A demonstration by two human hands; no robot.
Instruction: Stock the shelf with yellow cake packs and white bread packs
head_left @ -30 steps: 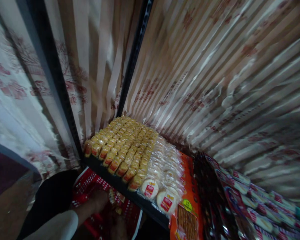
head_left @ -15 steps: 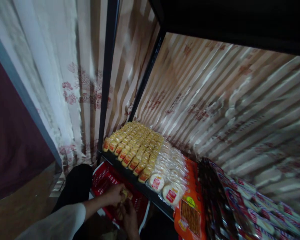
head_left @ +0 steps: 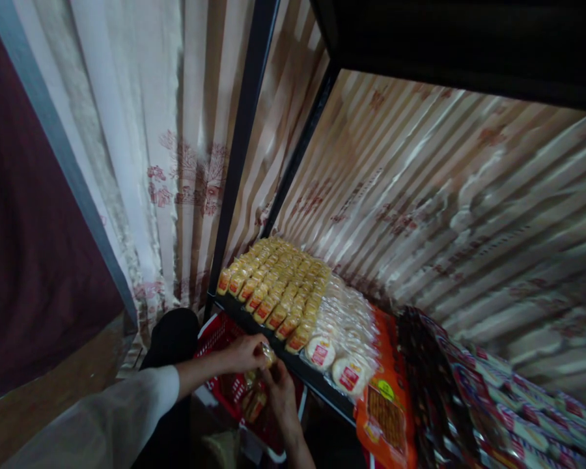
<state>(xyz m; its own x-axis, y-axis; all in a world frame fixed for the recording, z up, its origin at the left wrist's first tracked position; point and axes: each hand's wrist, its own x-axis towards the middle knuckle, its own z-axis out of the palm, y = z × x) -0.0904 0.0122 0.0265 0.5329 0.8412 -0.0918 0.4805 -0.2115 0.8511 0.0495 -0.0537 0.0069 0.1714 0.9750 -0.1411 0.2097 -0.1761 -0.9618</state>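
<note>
A small wrapped cake [head_left: 268, 355] in clear, yellowish film is pinched in the fingers of my left hand [head_left: 247, 354]. The fingertips of my right hand [head_left: 279, 389] close on its lower side, so both hands meet at it. Beneath them is a red plastic basket [head_left: 215, 333] with holes in its wall, and a few more wrapped cakes [head_left: 254, 405] lie inside. Just beyond my hands, rows of the same yellow cakes [head_left: 278, 286] stand packed on a black shelf [head_left: 241, 317]. Dim light blurs the exact finger contact.
Right of the cakes lie round white packaged biscuits [head_left: 349, 376], an orange snack packet [head_left: 385, 417], dark packets [head_left: 422, 384] and striped packets [head_left: 522, 417]. Black shelf posts [head_left: 247, 130] rise in front of a pleated printed curtain [head_left: 420, 195]. My knee [head_left: 173, 339] is beside the basket.
Both hands have risen from over the basket toward the shelf edge, bringing a wrapped cake up between them. The view has shifted left, so the scene sits farther right.
</note>
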